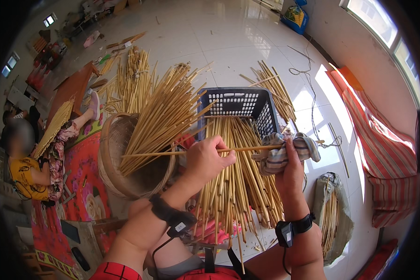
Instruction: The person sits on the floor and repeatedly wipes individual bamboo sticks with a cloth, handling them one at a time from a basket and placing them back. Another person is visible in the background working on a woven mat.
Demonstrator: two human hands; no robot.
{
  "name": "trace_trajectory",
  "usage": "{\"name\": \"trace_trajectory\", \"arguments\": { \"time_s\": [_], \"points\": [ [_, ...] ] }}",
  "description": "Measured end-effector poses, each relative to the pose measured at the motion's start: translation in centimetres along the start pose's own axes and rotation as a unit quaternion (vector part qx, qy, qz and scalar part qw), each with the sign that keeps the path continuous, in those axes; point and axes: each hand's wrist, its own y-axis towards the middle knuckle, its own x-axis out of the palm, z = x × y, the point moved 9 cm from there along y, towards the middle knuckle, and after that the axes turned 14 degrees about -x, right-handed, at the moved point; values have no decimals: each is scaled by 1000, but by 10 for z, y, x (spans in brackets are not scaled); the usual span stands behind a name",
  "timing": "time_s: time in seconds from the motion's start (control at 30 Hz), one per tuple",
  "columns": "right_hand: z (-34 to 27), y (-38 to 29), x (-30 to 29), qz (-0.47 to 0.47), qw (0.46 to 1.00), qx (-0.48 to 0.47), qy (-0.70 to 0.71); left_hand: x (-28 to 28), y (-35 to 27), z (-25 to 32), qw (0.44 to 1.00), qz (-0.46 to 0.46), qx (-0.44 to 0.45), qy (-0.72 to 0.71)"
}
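A long thin plant stalk [245, 149] lies nearly level across the view, held in both hands. My left hand [210, 157] pinches it near its middle between thumb and fingers. My right hand [289, 171] grips a checked cloth [271, 164] wrapped around the stalk's right part, and the stalk's tip shows beyond the cloth. Below my hands, a loose bundle of stalks [227, 196] slopes from a dark plastic crate [232, 91] towards my lap. To the left, a wicker basket [108, 168] bears another fanned bundle of stalks [164, 115].
More stalk bundles [134, 71] stand behind the basket, and others [280, 91] lie right of the crate. A grey-green wrap [339, 224] holds sticks at the right, near a striped fabric [374, 140]. Another person [31, 175] sits at far left with a woven piece [56, 126].
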Motion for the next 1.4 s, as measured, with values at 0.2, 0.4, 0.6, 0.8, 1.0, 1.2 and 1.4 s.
{"name": "trace_trajectory", "arguments": {
  "time_s": [0.2,0.4,0.6,0.8,1.0,1.2,1.4],
  "points": [
    [0,7,-6,16,1000,21,1,-3,-2,6,996,14,64,-59],
    [0,8,-12,10,1000,18,2,0,-2,12,992,-8,114,-44],
    [-3,5,-5,12,1000,3,3,4,2,-2,994,-18,45,-102],
    [-10,-5,15,-56,998,-25,-4,6,8,-15,991,-26,21,-127],
    [-15,-4,16,-58,998,-30,-18,7,7,-12,992,-50,12,-118],
    [-3,5,0,-11,1000,1,9,6,5,-3,991,-77,29,-107],
    [10,6,-11,7,999,39,-7,-1,1,8,994,-15,85,-62]
  ]
}}
